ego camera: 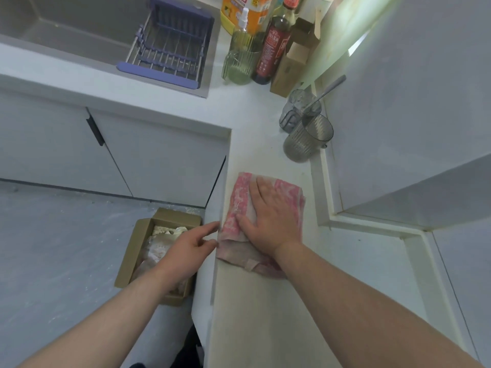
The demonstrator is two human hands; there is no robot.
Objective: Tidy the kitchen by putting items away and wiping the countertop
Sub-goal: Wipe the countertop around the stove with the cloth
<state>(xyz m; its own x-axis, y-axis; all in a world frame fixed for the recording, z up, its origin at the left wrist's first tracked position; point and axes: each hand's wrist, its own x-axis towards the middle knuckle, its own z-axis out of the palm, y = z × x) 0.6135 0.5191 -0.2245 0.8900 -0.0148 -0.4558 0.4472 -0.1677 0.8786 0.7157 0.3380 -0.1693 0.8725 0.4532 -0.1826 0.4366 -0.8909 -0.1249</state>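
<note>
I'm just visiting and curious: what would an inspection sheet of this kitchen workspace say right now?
Surface: white countertop, faint specks near the cups.
Job's things: pink cloth lies flat on the countertop by its front edge.
Clutter: grey cup; second grey cup holding a spoon; green glass, dark sauce bottle, yellow bottle and small carton in the corner.
Hands: right hand presses flat on the cloth; left hand relaxed, fingertips at the cloth's edge, contact unclear.
Cables: nothing seen.
Surroundings: sink with purple rack; open cardboard box on the floor; white cabinets.
</note>
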